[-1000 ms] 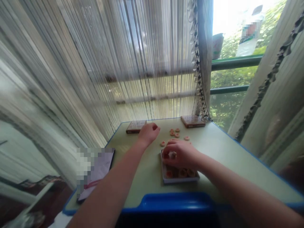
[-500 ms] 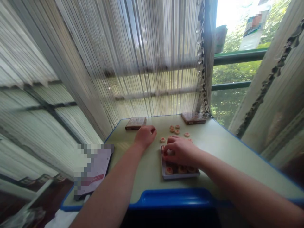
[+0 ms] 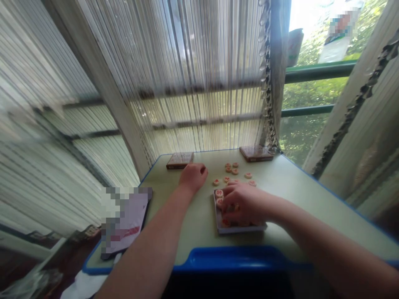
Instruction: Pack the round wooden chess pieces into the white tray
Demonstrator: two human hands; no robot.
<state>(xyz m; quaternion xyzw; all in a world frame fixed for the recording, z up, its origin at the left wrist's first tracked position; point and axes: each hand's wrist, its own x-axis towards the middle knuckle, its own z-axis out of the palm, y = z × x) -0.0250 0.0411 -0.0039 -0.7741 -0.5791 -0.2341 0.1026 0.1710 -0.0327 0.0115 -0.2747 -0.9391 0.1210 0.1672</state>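
Note:
My left hand (image 3: 193, 176) rests on the table behind the open box, its fingers curled into a loose fist. What it holds, if anything, is hidden. A shallow box (image 3: 240, 229) lies near the table's front, with round Chinese chess pieces (image 3: 219, 193) inside. Over it reaches my right hand (image 3: 245, 202), thumb and fingers bent and apart, the fingertips down among the pieces. The index finger is at a piece by the box's left wall. The palm hides the box's right part. Behind the box, several loose pieces (image 3: 235, 171) with red characters are scattered on the table.
Two flat brown boxes, one at back left (image 3: 180, 160) and one at back right (image 3: 256, 153), lie on the pale table (image 3: 299, 199). A tablet-like device (image 3: 129, 224), partly blurred out, lies at the left edge. A blue tray edge (image 3: 233, 257) forms the front. String curtains hang behind.
My right hand's fingers have shifted toward the front inside the box and spread apart, uncovering pieces at its back left corner. My left hand stays curled. The view has shifted slightly.

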